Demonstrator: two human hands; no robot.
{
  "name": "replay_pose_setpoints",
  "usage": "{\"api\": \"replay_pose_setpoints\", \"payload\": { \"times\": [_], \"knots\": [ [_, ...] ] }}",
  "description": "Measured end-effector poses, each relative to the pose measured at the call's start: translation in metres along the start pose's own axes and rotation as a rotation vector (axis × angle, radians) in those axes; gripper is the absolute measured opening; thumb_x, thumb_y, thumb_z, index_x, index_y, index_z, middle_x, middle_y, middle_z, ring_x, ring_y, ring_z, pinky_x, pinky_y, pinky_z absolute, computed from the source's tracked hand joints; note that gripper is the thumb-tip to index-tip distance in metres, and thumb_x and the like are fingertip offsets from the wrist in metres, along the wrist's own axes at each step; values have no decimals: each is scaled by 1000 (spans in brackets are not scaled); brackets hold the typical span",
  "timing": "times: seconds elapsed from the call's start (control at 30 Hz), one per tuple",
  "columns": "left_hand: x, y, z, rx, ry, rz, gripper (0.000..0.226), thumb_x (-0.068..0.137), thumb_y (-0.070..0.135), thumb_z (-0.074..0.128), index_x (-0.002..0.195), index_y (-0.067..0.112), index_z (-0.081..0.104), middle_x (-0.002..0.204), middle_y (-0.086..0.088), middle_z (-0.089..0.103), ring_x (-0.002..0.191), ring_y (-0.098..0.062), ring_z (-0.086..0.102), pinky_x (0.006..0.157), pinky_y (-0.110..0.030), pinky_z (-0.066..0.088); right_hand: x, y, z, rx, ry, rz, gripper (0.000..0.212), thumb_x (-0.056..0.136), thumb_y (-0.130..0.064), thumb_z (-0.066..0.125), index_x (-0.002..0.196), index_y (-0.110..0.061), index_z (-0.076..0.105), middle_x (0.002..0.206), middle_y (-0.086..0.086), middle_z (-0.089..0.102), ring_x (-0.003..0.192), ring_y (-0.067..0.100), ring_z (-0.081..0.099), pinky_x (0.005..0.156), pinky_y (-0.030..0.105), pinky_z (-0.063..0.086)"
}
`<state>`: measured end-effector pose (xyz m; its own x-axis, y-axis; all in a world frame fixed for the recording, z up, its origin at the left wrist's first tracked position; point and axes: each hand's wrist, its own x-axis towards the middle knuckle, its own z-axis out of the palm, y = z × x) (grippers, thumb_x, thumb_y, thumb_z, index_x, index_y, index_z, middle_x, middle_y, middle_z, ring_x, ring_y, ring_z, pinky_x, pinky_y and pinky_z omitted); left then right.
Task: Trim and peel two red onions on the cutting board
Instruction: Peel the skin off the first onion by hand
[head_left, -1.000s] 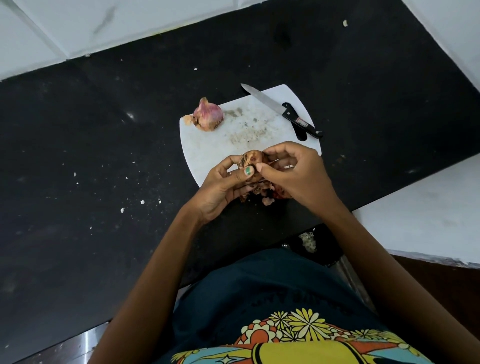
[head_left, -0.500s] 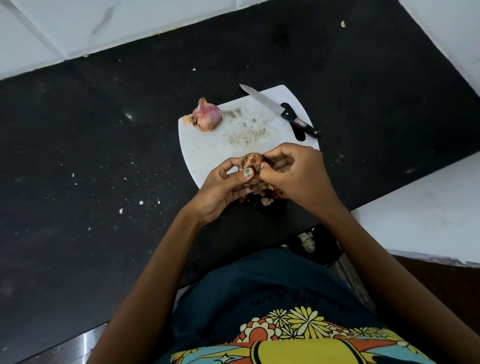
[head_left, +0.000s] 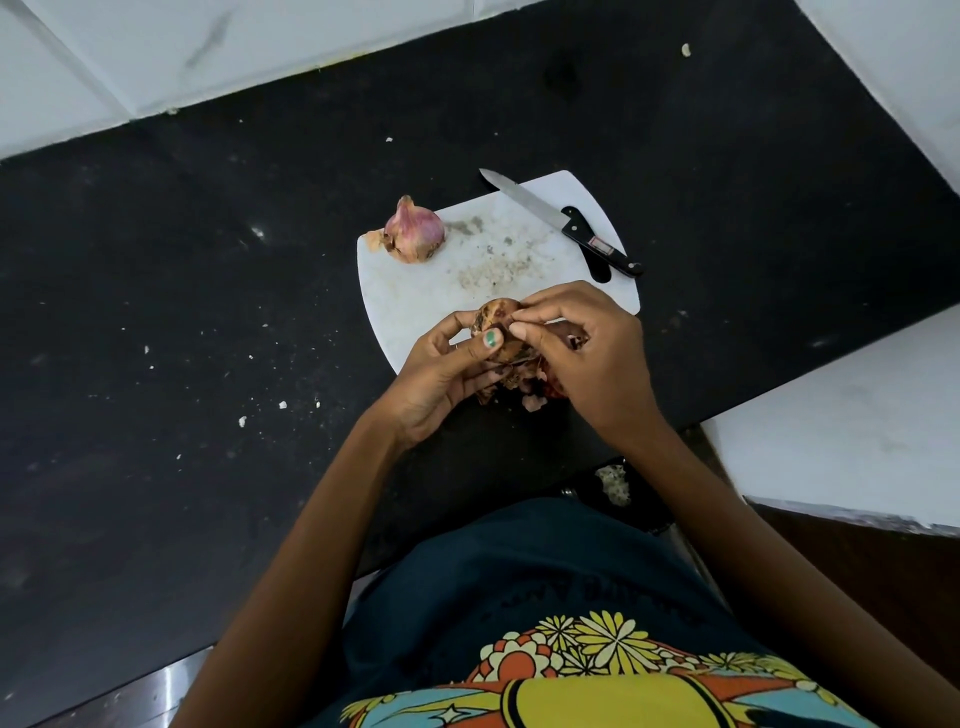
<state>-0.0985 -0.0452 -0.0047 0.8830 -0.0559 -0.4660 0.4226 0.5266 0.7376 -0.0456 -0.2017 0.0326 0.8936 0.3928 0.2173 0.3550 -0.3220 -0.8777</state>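
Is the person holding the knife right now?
No, the knife lies on the far side of the cutting board, while the left hand and right hand grip an onion.

One head-worn view only; it looks forward and steeply down from above the person's chest; hands (head_left: 524, 353) sit close, mid-frame; the bench (head_left: 182, 312) fills most beyond.

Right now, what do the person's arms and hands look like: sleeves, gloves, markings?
Both forearms are bare: no sleeves, no gloves, no watch in view. The left hand has green polish on its thumbnail; a thin ring may sit on one finger, too small to confirm. The right hand shows nothing worn.
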Motion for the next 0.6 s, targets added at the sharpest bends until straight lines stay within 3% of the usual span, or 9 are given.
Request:
{"api": "replay_pose_setpoints", "payload": {
  "times": [0.2,0.3,0.43,0.6],
  "knots": [
    [3,-3,-4,4,-16,13,62,46,41,93,95,18,61,90,-3,71,81,-13,68,73,-21,57,-2,3,6,-75,-1,0,5,90,-8,60,89,-4,64,92,0,59,87,6,57,74,21,50],
    [3,-4,-4,1,-16,8,64,49,39,92,99,17,59,91,-2,71,83,-13,68,74,-21,56,-2,2,6,-35,-10,114,6,93,-12,55,93,-11,61,94,-2,60,90,4,57,77,16,45],
    [1,-4,-6,-14,-29,-4,44,68,20,85,103,17,59,92,-1,71,83,-11,68,74,-21,55,4,-3,1,251,-8,428,11,98,-15,51,91,-23,56,91,-3,67,85,9,64,75,24,53],
    [0,-4,-5,-60,-90,-30,78,45,39,95,111,16,60,96,-4,71,86,-14,68,79,-24,55,13,-3,-3,666,88,778,12,100,-9,46,90,-11,54,85,7,66,70,12,61,59,18,50]
  ]
}}
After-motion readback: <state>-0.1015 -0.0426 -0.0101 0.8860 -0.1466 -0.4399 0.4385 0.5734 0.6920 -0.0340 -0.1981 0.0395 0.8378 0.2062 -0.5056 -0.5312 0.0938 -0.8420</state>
